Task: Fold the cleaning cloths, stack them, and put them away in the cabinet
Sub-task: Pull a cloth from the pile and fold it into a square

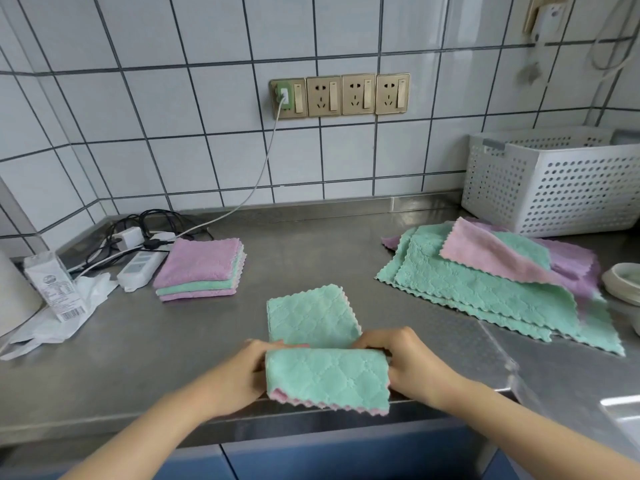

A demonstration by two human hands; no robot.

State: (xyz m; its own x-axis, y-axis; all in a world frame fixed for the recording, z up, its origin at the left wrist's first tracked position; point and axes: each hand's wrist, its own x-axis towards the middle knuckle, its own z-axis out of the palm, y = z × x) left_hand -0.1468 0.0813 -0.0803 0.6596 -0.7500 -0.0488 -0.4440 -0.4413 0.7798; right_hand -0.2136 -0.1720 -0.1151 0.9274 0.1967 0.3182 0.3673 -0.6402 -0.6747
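Spanning the whole lower view, the brushed stainless-steel counter (311, 244) carried everything. To the right, in front of a white perforated plastic basket (554, 188), lay the loose heap of unfolded green and lilac cloths (485, 282), well apart from the hands. To the left, beside a white power strip (142, 268), sat the squared stack of folded lilac and green cloths (201, 268).

Between them, at the counter's front edge, lay the mint-green quilted microfibre cloth with a pink underside (322, 351), its long axis running away from the person and its far half flat on the steel. The near half was raised and turned toward the far edge, so the next fold looked set to go straight forward.

Each hand pinched one end of the fold line: the left hand (242, 372) at the left edge, the right hand (401, 358) at the right, fingers curled round the fabric, about equally near.
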